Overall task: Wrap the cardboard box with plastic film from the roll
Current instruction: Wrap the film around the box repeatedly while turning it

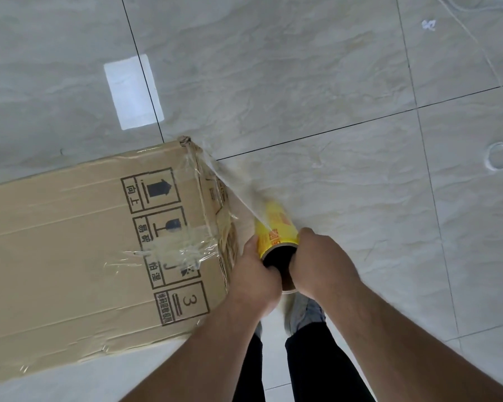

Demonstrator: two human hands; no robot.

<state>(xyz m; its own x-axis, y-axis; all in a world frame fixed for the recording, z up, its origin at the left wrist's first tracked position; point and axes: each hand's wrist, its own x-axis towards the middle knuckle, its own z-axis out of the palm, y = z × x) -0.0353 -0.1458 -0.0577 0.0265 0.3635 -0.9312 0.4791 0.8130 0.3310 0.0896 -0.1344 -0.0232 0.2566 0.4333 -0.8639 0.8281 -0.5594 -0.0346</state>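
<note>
- Grey marbled floor tiles (317,82) with dark grout lines fill the whole view; nearest the camera, dark trouser legs and a grey shoe (302,311) stand on them.
- Just above the shoe, the left hand (251,281) and right hand (321,265) are both closed around the near end of the roll (275,232), one on each side of its open dark core, fingers curled over the rim.
- That roll, yellow under its clear winding, points its long axis away from the person and slightly left, sloping down toward the floor.
- Immediately to its left lies the cardboard box (70,242), long and flat on the floor, its long axis running off the left edge; the left hand is the nearer one, just beside the box's end face.
- A taut sheet of plastic film (230,187) stretches from the roll up to the box's far corner (186,142), and a crumpled band of film already clings across the top by the printed handling marks.
- My judgement: with the box left of the grip, the next pass means carrying the roll around that end while keeping tension; only this end looks wrapped so far.
</note>
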